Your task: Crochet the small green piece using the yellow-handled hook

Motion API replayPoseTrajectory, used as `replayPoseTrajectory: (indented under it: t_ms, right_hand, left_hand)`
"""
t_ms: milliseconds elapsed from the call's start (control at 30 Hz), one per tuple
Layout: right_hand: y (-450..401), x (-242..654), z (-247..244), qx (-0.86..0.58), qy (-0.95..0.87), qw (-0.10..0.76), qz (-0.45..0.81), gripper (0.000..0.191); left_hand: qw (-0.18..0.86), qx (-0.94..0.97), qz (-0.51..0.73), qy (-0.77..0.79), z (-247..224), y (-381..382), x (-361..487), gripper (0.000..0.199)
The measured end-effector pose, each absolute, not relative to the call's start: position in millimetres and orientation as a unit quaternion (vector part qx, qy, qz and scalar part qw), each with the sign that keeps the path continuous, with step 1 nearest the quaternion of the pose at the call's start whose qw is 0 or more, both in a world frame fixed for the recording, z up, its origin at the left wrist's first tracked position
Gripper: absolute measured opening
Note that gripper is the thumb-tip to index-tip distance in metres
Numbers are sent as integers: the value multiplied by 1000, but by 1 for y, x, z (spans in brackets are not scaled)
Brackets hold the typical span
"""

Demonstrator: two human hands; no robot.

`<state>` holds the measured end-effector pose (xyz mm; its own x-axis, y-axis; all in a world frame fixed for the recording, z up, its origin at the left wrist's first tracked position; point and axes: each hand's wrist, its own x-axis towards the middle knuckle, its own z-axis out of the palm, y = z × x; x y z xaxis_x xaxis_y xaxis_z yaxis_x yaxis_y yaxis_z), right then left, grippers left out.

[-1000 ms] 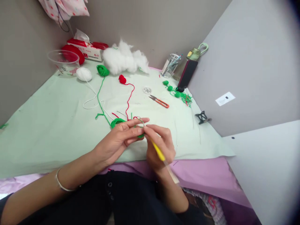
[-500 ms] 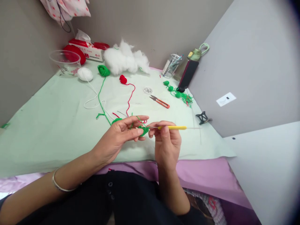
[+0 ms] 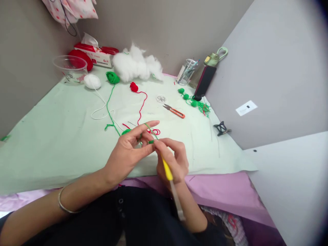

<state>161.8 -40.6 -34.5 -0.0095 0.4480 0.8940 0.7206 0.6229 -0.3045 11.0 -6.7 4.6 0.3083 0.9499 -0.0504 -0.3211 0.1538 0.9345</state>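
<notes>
My left hand [image 3: 130,147] pinches a small green crochet piece [image 3: 151,141] between thumb and fingers, with green yarn [image 3: 151,130] running over its raised index finger. In my right hand [image 3: 173,159] is a crochet hook with a yellow grip [image 3: 166,168]; its clear handle end points down toward my forearm. The hook's tip is hidden by my fingers, which touch the green piece. Behind my left hand lie a loop of red yarn [image 3: 155,132] and a bit of green yarn [image 3: 126,132].
Farther back are thread snips [image 3: 174,111], a small clear round case [image 3: 161,99], a red yarn ball [image 3: 133,87], a green ball [image 3: 112,77], a white ball [image 3: 92,82] and white stuffing [image 3: 137,65]. Small green crocheted balls [image 3: 194,103] lie right, before a dark phone-like slab [image 3: 205,81].
My right hand has moved left and turned, so the hook has swung from level to pointing down toward me. The green piece has tilted and shows less.
</notes>
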Motion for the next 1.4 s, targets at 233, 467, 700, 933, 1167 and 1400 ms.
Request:
replayPoseTrajectory:
  t_ms: [233, 467, 700, 933, 1167, 1400]
  right_hand:
    - [-37, 164, -20, -395, -570, 704, 151, 22]
    - [-35, 160, -21, -406, -603, 670, 149, 23]
    - [-36, 164, -28, -426, -655, 624, -17, 29]
    - [-31, 167, -18, -381, -523, 704, 294, 15]
    - [-33, 169, -20, -407, -467, 699, 356, 15]
    - [-36, 173, -16, -405, -499, 691, 331, 19]
  left_hand:
    - [803, 301, 407, 315, 11, 3, 9, 44]
    - [732, 408, 442, 321, 6, -2, 13, 42]
    - [833, 278, 376, 297, 6, 5, 13, 32]
    - [789, 337, 413, 305, 4, 6, 10, 38]
    - [756, 400, 405, 324, 4, 1, 9, 33]
    - [723, 434, 417, 338, 6, 1, 5, 32]
